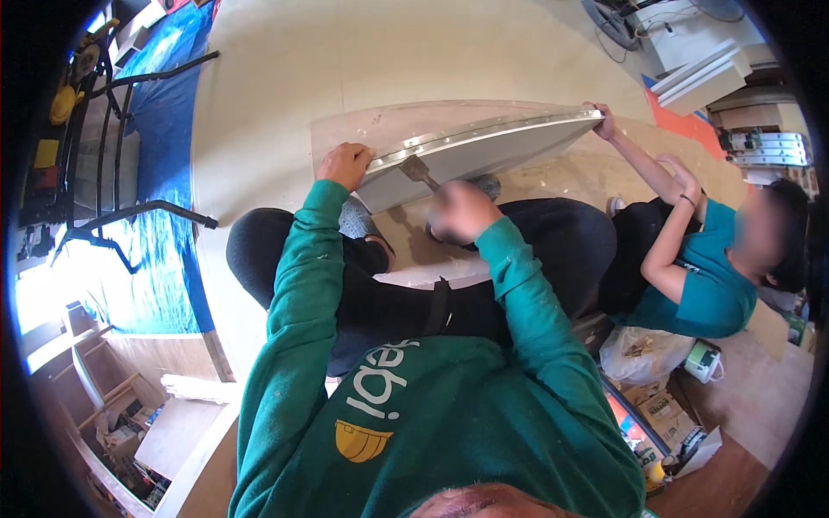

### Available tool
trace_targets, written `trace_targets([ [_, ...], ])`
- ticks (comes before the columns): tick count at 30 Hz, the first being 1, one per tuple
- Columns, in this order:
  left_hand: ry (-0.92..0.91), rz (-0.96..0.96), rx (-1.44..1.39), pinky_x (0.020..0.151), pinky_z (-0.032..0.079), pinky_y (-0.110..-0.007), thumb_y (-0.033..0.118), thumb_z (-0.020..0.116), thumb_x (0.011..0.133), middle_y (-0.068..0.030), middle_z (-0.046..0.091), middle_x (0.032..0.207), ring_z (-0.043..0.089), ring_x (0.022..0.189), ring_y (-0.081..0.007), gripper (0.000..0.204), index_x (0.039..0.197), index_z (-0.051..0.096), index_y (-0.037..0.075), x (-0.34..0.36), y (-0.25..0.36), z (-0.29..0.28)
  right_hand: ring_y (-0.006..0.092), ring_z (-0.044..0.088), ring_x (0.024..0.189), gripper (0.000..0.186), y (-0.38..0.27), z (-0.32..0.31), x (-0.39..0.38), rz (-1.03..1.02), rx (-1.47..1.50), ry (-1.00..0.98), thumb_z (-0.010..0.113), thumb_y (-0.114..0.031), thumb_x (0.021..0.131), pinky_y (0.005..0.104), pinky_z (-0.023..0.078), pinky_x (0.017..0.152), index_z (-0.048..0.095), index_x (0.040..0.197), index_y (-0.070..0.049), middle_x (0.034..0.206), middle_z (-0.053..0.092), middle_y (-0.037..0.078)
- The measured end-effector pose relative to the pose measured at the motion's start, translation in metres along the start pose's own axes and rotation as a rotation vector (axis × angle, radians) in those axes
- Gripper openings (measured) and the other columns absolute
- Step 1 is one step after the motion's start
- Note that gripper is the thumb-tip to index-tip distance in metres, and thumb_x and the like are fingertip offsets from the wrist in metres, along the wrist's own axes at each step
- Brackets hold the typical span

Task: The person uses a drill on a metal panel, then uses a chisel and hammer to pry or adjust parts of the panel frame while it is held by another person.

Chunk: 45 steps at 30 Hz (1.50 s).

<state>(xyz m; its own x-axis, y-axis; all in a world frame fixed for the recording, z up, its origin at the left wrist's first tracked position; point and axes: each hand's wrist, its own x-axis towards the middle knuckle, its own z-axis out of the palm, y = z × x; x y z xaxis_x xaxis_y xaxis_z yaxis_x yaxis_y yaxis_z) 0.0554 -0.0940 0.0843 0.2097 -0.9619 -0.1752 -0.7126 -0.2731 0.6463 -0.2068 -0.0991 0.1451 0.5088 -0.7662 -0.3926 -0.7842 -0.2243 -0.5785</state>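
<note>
Green sweatshirt [484,423], worn by the person, lies nearest the camera and fills the lower middle.

Far left: black metal frame [164,206] on a blue tarp [173,155], well apart from the hands.

Left of centre: left hand [345,166] at the panel's left end, fingers curled over the rim and closed on it. Panel [496,155], pale and flat with a metal-looking rim, lies ahead of the person's knees and is tilted, its grey face partly toward the wearer. Long axis runs from the left hand rightward and away, bowed in view, probably by the lens.

Centre: flat-headed tool [414,168], brush or scraper, cannot tell which. Its head overlaps the panel's face just below the rim, nearer the left hand than the far end; contact not certain. Tool points away and leftward; its long axis crosses the panel's at a steep angle. Right hand [471,211], just behind the head, appears wrapped round the handle; finger detail blurred.

Right: co-worker's hand [605,122] at the panel's far end, fingers on the corner, grip partly hidden. Co-worker in teal shirt [695,281] sits beside a clear plastic bag [643,352] and a small tub [701,361].
</note>
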Motion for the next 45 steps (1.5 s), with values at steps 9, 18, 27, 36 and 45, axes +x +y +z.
trace_targets([
  [9, -0.018, -0.028, 0.050, 0.086, 0.047, -0.043, 0.041, 0.056, 0.086, -0.0183, 0.065, 0.101, 0.061, 0.099, -0.0356, 0.036, 0.099, 0.072, 0.012, 0.000, 0.000, 0.000, 0.0493, 0.059, 0.080, 0.030, 0.002, 0.053, 0.003, -0.003, 0.069, 0.173, 0.055, -0.025, 0.088, 0.0574, 0.045, 0.076, 0.053, 0.098, 0.003, 0.080, 0.061, 0.031],
  [18, 0.006, -0.002, 0.064, 0.086, 0.047, -0.042, 0.042, 0.054, 0.087, -0.0174, 0.065, 0.100, 0.061, 0.097, -0.0346, 0.036, 0.099, 0.072, 0.013, 0.002, 0.003, 0.001, 0.0521, 0.058, 0.081, 0.028, 0.007, 0.092, 0.011, 0.008, 0.304, 0.264, 0.052, -0.026, 0.091, 0.0589, 0.044, 0.073, 0.047, 0.099, 0.000, 0.080, 0.060, 0.032],
  [27, 0.020, -0.005, 0.036, 0.085, 0.047, -0.043, 0.040, 0.055, 0.086, -0.0183, 0.065, 0.099, 0.061, 0.096, -0.0357, 0.034, 0.099, 0.072, 0.013, -0.002, 0.005, -0.001, 0.0519, 0.058, 0.080, 0.026, -0.032, 0.122, 0.018, 0.101, 0.456, 0.358, 0.051, -0.020, 0.092, 0.0580, 0.044, 0.072, 0.041, 0.096, 0.003, 0.080, 0.060, 0.032],
  [36, -0.028, -0.046, 0.012, 0.085, 0.047, -0.044, 0.040, 0.055, 0.086, -0.0179, 0.065, 0.098, 0.061, 0.097, -0.0357, 0.035, 0.101, 0.072, 0.013, -0.003, 0.011, -0.006, 0.0519, 0.056, 0.077, 0.021, -0.023, 0.160, 0.047, 0.059, 0.670, 0.475, 0.050, -0.020, 0.092, 0.0578, 0.041, 0.067, 0.042, 0.095, 0.000, 0.077, 0.058, 0.031],
  [45, -0.033, -0.075, 0.011, 0.086, 0.047, -0.042, 0.039, 0.056, 0.086, -0.0173, 0.067, 0.099, 0.062, 0.096, -0.0349, 0.035, 0.101, 0.072, 0.012, 0.004, 0.004, 0.002, 0.0523, 0.057, 0.081, 0.024, -0.035, 0.136, 0.031, 0.134, 0.512, 0.413, 0.051, -0.021, 0.091, 0.0584, 0.042, 0.072, 0.042, 0.098, 0.000, 0.082, 0.059, 0.033],
])
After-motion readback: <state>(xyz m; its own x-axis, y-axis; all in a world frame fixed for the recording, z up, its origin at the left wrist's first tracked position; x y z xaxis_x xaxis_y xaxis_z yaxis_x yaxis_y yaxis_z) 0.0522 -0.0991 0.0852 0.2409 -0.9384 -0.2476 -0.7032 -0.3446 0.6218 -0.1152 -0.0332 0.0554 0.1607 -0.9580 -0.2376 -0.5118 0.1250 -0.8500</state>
